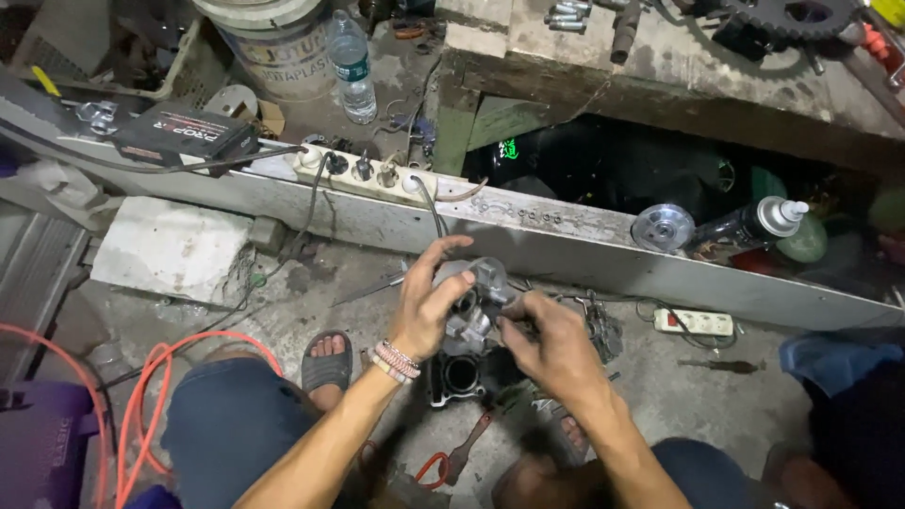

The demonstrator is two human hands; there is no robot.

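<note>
Engine part [478, 300] of grey metal sat gripped between both my hands above a stained concrete floor [716, 396], over a black cylinder block [457, 377]. My left fingers [443, 283] curled closed over its top; my right fingers [514, 325] pinched its lower side. A white power strip [363, 174] lay on the grey beam [566, 250] beyond.

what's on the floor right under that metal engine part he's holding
Below the grey metal engine part, held by left hand and right hand, a dark engine cylinder stands. Its right side is hidden by the hands.
</note>
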